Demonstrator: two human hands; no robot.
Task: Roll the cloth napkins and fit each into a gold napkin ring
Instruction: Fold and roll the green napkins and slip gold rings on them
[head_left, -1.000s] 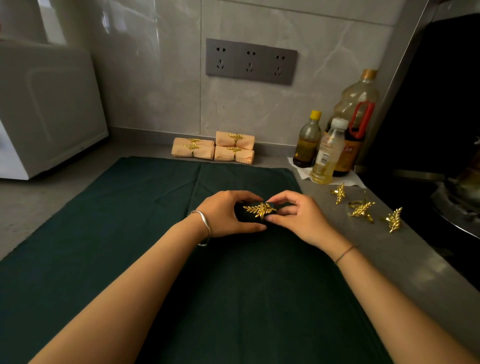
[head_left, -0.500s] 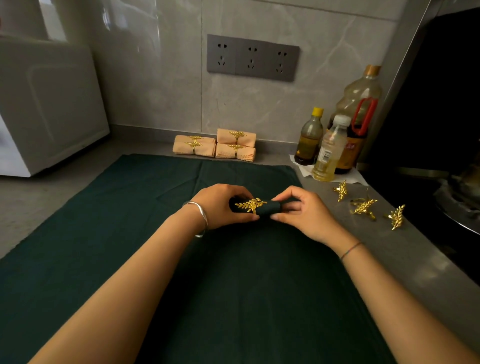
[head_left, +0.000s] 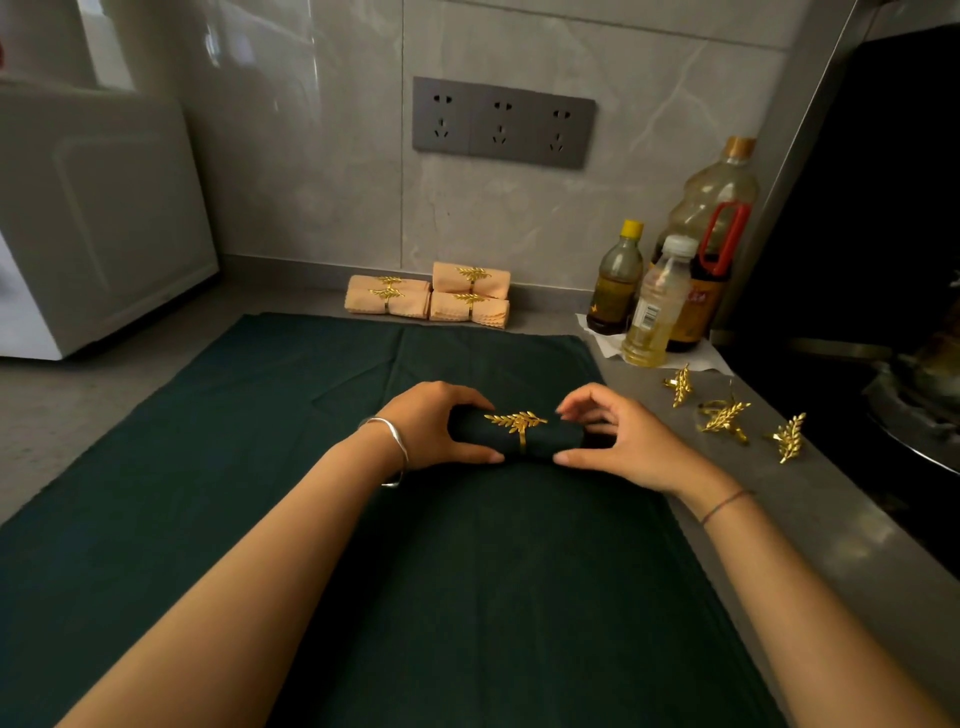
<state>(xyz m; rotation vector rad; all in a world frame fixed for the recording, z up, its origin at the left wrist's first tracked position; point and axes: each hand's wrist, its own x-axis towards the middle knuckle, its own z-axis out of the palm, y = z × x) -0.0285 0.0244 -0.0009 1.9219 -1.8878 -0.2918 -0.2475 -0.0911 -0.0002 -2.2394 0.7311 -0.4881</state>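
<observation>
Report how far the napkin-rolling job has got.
Done: four peach rolled napkins, already ringed, stacked by the wall. In hand: a dark green rolled napkin with a gold leaf napkin ring round its middle; the left hand grips one end, the right hand touches the other. Left: three loose gold leaf rings on the grey counter, so probably three more napkins.

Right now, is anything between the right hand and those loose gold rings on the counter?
Nothing visible does. The three loose gold leaf-shaped napkin rings lie on the grey countertop right of the right hand holding the rolled dark green napkin; the oil bottles stand farther back.
</observation>
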